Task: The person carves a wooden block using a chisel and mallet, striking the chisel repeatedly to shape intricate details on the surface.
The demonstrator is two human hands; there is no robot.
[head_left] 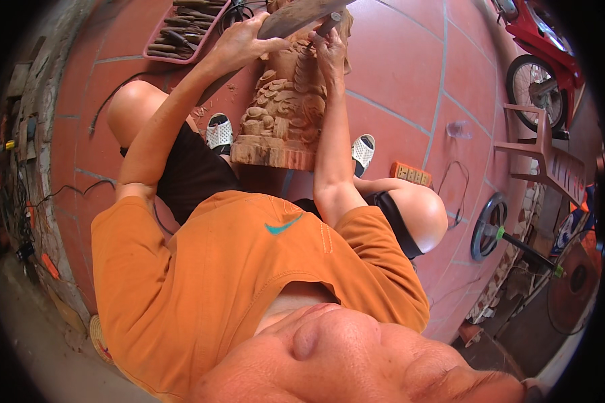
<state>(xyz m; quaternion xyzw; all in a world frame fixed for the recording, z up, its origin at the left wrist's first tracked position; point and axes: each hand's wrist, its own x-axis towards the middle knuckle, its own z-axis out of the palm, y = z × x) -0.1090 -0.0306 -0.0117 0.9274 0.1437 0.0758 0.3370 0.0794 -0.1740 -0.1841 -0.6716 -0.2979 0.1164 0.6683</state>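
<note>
Overhead, both hands on tools (mallet [296, 19], chisel [329, 25]) against the wooden carving [282, 114].

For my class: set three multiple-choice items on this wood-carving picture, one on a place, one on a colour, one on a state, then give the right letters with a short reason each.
1. Where does the tray of carving tools lie?
A. on the red-tiled floor, beyond the person's left hand
B. on the plastic chair
C. on top of the carving

2. What colour is the person's shirt?
A. blue
B. orange
C. white

3. How does the carved wooden figure stand?
A. lying flat on its side
B. hanging from a cord
C. upright on the floor between the person's sandalled feet

Answers:
1 A: the tray rests on the tiles past the left hand, which grips a wooden mallet.
2 B: the shirt is plainly orange.
3 C: its base sits on the tiles, a sandal on each side, with the right hand holding a chisel against it.
</note>
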